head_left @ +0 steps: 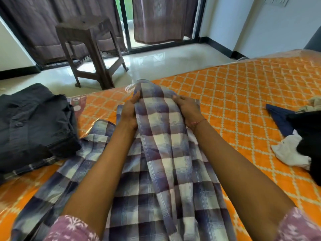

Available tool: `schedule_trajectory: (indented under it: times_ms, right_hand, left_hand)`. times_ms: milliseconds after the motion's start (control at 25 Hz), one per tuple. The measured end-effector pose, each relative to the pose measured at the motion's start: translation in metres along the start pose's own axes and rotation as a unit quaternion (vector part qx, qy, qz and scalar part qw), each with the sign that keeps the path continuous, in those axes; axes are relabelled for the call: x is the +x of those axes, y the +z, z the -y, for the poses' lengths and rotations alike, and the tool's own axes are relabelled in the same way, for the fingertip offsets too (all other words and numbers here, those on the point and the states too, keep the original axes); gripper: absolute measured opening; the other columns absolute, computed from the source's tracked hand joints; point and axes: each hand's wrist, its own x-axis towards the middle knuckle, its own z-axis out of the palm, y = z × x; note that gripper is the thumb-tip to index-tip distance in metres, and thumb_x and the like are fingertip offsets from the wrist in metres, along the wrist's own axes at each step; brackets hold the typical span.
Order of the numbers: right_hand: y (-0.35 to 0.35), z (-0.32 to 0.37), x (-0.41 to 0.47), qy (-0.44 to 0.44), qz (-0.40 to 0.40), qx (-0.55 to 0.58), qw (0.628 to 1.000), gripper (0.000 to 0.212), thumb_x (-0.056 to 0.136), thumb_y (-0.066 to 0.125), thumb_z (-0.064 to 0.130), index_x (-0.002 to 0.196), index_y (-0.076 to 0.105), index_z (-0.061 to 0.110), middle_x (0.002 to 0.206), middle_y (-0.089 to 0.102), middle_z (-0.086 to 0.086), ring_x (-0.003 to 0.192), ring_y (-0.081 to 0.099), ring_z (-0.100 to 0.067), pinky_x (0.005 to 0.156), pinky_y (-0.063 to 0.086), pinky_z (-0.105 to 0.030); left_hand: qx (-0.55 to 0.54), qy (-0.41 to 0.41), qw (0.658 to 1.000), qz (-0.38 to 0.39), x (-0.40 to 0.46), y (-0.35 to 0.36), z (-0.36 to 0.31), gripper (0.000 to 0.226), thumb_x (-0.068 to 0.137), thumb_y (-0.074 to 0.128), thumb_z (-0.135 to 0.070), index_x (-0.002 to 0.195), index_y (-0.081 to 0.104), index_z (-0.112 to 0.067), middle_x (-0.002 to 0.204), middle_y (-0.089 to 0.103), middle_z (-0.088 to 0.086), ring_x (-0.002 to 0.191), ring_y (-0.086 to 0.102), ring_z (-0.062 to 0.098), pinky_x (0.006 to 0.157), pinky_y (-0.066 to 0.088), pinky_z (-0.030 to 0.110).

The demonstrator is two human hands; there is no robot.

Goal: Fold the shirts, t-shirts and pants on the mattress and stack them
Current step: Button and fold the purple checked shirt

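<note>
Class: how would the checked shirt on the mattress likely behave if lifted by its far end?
The checked shirt probably hangs limp: it drapes and creases between left hand and right hand. Likely light, since the cloth looks thin. It may slide on the glossy-looking mattress.

We see two bare forearms running up from the bottom edge of the head view, each ending in bare hands, the left hand (128, 112) and the right hand (188, 111), with no rings or watch that we can make out. At the lower corners we find the left sleeve (69, 228) and the right sleeve (298, 225), both short, of mauve-purple cloth printed with a pale whitish leafy pattern. Round the right wrist we notice a thin reddish thread (199, 122), tied like a bracelet.
</note>
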Motion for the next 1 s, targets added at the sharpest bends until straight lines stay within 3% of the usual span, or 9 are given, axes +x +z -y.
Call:
schedule_trajectory:
  times_ms: [80, 160, 320, 400, 520, 600, 720, 840, 1000]
  right_hand:
    - [0.014, 0.012, -0.009, -0.054, -0.018, -0.128, 0.99, 0.028, 0.096, 0.053, 0.022, 0.118, 0.059, 0.005, 0.116, 0.062, -0.012, 0.103, 0.057, -0.021, 0.087, 0.044, -0.03]
    - [0.03, 0.022, -0.019, -0.017, 0.099, -0.006, 0.995, 0.049, 0.099, 0.042, 0.042, 0.137, 0.047, 0.012, 0.134, 0.053, -0.009, 0.119, 0.051, -0.02, 0.104, 0.038, -0.041]
    - [0.027, 0.002, -0.005, 0.128, 0.147, 0.172, 0.966, 0.059, 0.091, 0.042, 0.057, 0.123, 0.058, 0.009, 0.103, 0.064, -0.013, 0.1, 0.063, -0.029, 0.089, 0.046, -0.047]
    - [0.013, -0.013, 0.002, 0.128, 0.092, 0.156, 0.975, 0.052, 0.082, 0.06, 0.053, 0.098, 0.065, 0.003, 0.093, 0.068, -0.017, 0.093, 0.065, -0.037, 0.084, 0.053, -0.047]
    - [0.008, 0.013, -0.001, 0.079, 0.106, 0.294, 0.947, 0.039, 0.092, 0.047, 0.025, 0.11, 0.06, -0.007, 0.085, 0.069, -0.016, 0.081, 0.066, -0.029, 0.079, 0.055, -0.039]
    - [0.012, 0.021, 0.003, 0.074, 0.084, 0.319, 0.941, 0.039, 0.099, 0.037, 0.019, 0.1, 0.067, -0.006, 0.08, 0.07, -0.014, 0.074, 0.068, -0.028, 0.071, 0.057, -0.037]
    - [0.009, 0.019, 0.005, 0.066, 0.104, 0.345, 0.931, 0.053, 0.1, 0.036, 0.021, 0.071, 0.076, 0.003, 0.076, 0.071, -0.012, 0.07, 0.07, -0.025, 0.067, 0.058, -0.034]
    - [0.001, 0.005, 0.01, 0.093, 0.052, 0.336, 0.936, 0.051, 0.1, 0.039, 0.014, 0.064, 0.074, 0.005, 0.065, 0.07, -0.007, 0.062, 0.068, -0.017, 0.062, 0.056, -0.027]
    - [-0.003, -0.042, -0.005, 0.225, 0.018, 0.195, 0.955, 0.03, 0.099, 0.047, 0.023, 0.102, 0.066, 0.0, 0.089, 0.069, -0.013, 0.082, 0.065, -0.03, 0.075, 0.056, -0.041]
  left_hand:
    - [0.052, 0.018, 0.998, -0.032, 0.002, 0.005, -0.012, 0.03, 0.102, 0.035, -0.023, 0.099, 0.058, -0.005, 0.079, 0.067, 0.012, 0.078, 0.063, 0.023, 0.067, 0.056, 0.031]
    - [0.128, 0.037, 0.988, -0.08, -0.001, 0.034, -0.008, 0.025, 0.102, 0.039, -0.023, 0.102, 0.058, -0.007, 0.076, 0.057, 0.011, 0.064, 0.06, 0.017, 0.056, 0.049, 0.026]
    - [0.226, 0.042, 0.973, -0.013, -0.008, 0.074, 0.008, 0.068, 0.091, 0.041, -0.061, 0.131, 0.05, -0.008, 0.13, 0.054, 0.015, 0.118, 0.054, 0.028, 0.1, 0.042, 0.044]
    - [0.325, 0.03, 0.945, -0.007, 0.008, 0.068, -0.004, 0.061, 0.095, 0.045, -0.051, 0.135, 0.048, -0.006, 0.14, 0.048, 0.016, 0.126, 0.05, 0.028, 0.104, 0.041, 0.04]
    - [0.301, 0.038, 0.95, -0.07, 0.016, 0.023, -0.002, 0.056, 0.09, 0.06, -0.041, 0.135, 0.047, -0.009, 0.144, 0.043, 0.017, 0.122, 0.054, 0.026, 0.1, 0.046, 0.041]
    - [0.154, -0.111, 0.982, 0.013, -0.001, -0.004, 0.022, 0.053, 0.087, 0.06, -0.045, 0.127, 0.056, -0.01, 0.131, 0.057, 0.018, 0.106, 0.064, 0.027, 0.091, 0.052, 0.042]
    - [0.03, -0.059, 0.998, 0.006, 0.013, -0.013, 0.033, 0.028, 0.089, 0.058, -0.026, 0.109, 0.064, -0.007, 0.1, 0.07, 0.013, 0.095, 0.066, 0.028, 0.092, 0.051, 0.043]
    - [0.142, -0.004, 0.988, -0.06, 0.035, -0.011, 0.023, 0.008, 0.094, 0.05, -0.012, 0.092, 0.059, -0.011, 0.071, 0.07, 0.001, 0.085, 0.065, 0.024, 0.064, 0.055, 0.03]
    - [0.265, -0.166, 0.941, -0.132, 0.03, -0.044, 0.066, 0.008, 0.095, 0.051, -0.013, 0.097, 0.057, -0.007, 0.069, 0.064, 0.004, 0.067, 0.061, 0.019, 0.048, 0.05, 0.023]
